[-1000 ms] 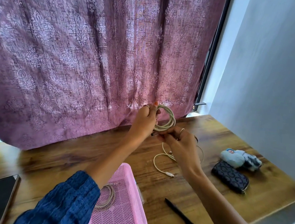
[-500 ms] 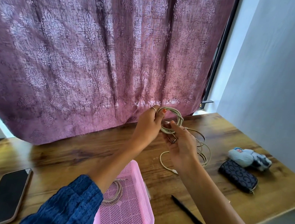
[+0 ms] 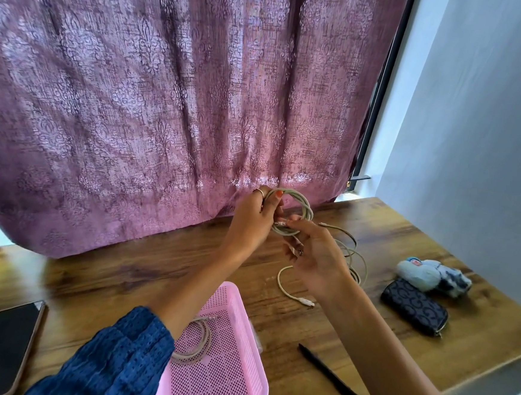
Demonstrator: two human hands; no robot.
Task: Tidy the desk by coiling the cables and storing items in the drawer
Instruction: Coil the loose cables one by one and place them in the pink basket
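head view, reading left to right: we see a dark phone (image 3: 1,345) at the lower left of the wooden desk (image 3: 153,270), then a pink basket (image 3: 225,350) at bottom centre with a coiled cable (image 3: 194,345) lying in it. above it, mid-frame, our left hand (image 3: 251,221) grips a pale cable coil (image 3: 295,209) raised off the desk, and our right hand (image 3: 317,254) pinches its lower edge, loose cable (image 3: 289,290) trailing on the wood beneath. further right lie a black pen (image 3: 332,377), a dark pouch (image 3: 414,306) and a light blue bundle (image 3: 430,274).

Curtain (image 3: 172,112): mauve, damask-patterned. Basket (image 3: 224,366) at 6 o'clock: pink, perforated. Pouch (image 3: 414,306) at 4 o'clock: navy, swirl-patterned. Sleeve (image 3: 115,360): blue, dotted.
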